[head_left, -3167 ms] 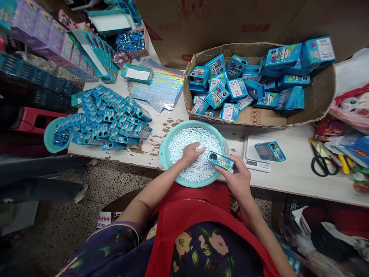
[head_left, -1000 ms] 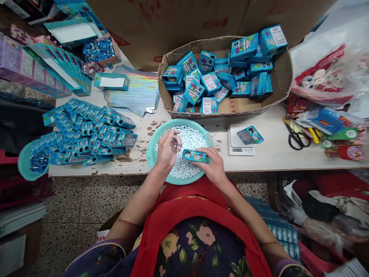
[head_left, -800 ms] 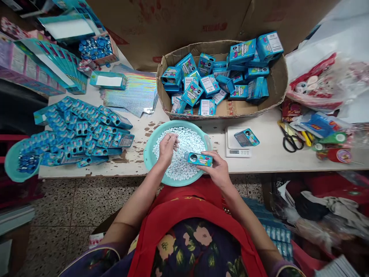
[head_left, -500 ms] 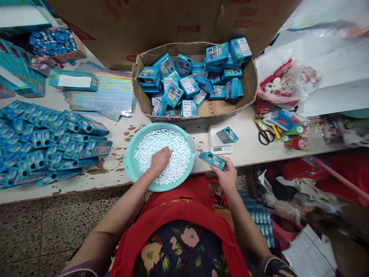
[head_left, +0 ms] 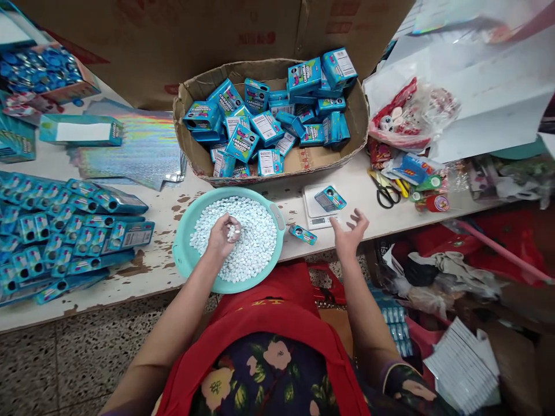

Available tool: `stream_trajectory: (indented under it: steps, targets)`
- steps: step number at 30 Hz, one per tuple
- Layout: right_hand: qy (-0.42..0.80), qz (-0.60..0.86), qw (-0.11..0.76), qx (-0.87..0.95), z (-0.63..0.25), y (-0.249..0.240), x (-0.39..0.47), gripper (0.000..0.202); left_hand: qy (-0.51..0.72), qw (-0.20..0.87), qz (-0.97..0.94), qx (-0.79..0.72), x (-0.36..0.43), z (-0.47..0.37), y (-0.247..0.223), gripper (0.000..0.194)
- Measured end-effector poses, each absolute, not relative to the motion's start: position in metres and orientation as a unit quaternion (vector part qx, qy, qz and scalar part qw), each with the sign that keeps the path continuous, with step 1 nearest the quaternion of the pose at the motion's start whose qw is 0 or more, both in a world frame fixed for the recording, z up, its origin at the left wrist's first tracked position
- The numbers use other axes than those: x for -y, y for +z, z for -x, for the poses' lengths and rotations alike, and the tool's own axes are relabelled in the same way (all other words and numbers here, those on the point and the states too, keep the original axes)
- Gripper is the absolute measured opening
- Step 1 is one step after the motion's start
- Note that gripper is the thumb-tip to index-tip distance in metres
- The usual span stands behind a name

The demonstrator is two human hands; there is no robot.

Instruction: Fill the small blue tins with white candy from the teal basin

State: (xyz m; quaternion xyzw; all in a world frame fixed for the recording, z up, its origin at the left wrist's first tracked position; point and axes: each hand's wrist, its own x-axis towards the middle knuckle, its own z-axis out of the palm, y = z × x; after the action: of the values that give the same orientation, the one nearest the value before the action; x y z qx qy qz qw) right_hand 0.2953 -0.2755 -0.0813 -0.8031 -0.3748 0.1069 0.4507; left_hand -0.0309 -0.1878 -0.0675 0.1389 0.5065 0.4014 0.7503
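My left hand (head_left: pixel 223 236) is over the left part of a mint-green basin (head_left: pixel 182 257), palm up, its fingers curled round a small heap of white pellets (head_left: pixel 233 233). More white pellets (head_left: pixel 255 242) fill the basin. To the right, my right hand (head_left: pixel 350 234) holds nothing, with its fingers spread beside a white scale (head_left: pixel 310 199). On the scale lies a small blue box (head_left: pixel 330 199) with a round hole. Another blue box (head_left: pixel 303 234) rests on the table between the basin and my right hand.
A cut carton (head_left: pixel 273 177) holding several blue boxes stands behind the basin. Rows of blue boxes (head_left: pixel 87 231) cover the left side. Black scissors (head_left: pixel 387 195) and bagged items (head_left: pixel 411 121) lie at the right. A box of blue caps (head_left: pixel 87 86) sits back left.
My right hand has let go of the blue box, which now lies on the table, and has opened. My left hand has lifted from the pellets with some in it. The view has shifted slightly.
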Motion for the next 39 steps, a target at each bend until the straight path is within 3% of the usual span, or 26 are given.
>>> stream_trajectory:
  steps: [2, 7, 12, 17, 22, 26, 39]
  targets:
    - [0.13, 0.802, 0.443, 0.38, -0.312, -0.082, 0.252, 0.08, 0.403, 0.772, -0.089, -0.484, 0.185, 0.028, -0.065, 0.026]
    - [0.208, 0.775, 0.449, 0.393, -0.326, -0.096, 0.212, 0.049, 0.367, 0.799, -0.022, -0.475, 0.183, 0.025, -0.067, 0.025]
    - [0.169, 0.771, 0.47, 0.395, -0.303, -0.061, 0.223, 0.045, 0.322, 0.782, -0.026, -0.533, 0.187, 0.021, -0.063, 0.033]
    - [0.191, 0.671, 0.452, 0.556, -0.232, 0.004, 0.244, 0.035, 0.437, 0.755, -0.08, -0.482, 0.189, 0.006, -0.004, 0.037]
    - [0.281, 0.578, 0.408, 0.649, -0.165, 0.015, 0.246, 0.033, 0.574, 0.66, -0.205, -0.44, 0.191, -0.015, 0.044, 0.036]
    - [0.294, 0.569, 0.404, 0.653, -0.143, 0.004, 0.241, 0.032, 0.619, 0.578, -0.264, -0.461, 0.192, -0.019, 0.039, 0.03]
    - [0.278, 0.573, 0.395, 0.662, -0.136, -0.003, 0.231, 0.032, 0.65, 0.542, -0.275, -0.457, 0.188, -0.02, 0.029, 0.029]
